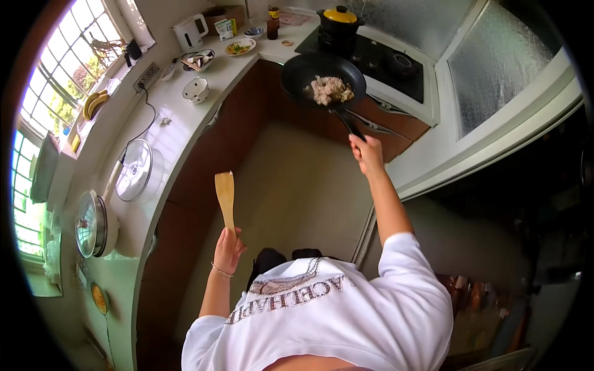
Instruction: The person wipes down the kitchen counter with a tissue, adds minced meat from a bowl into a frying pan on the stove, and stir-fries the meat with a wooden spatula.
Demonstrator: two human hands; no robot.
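Note:
My right hand (369, 154) is wrapped round the black handle of a frying pan (300, 79), which is over the near side of the stove. Pale, crumbly cooked meat (331, 90) lies in the pan, mostly toward its handle side. My left hand (228, 250) grips a wooden spatula (225, 195) by its lower end, blade pointing up, away from the pan and above the floor. Whether the pan's base touches the burner is hidden.
A black pot with a yellow lid (340, 15) stands on the gas stove (396, 77). Along the counter (185, 123) are a white kettle (190, 32), a plate of chopped food (240, 47), a white bowl (196, 90), a glass lid (135, 170) and a lidded pot (93, 224). A cable crosses the counter.

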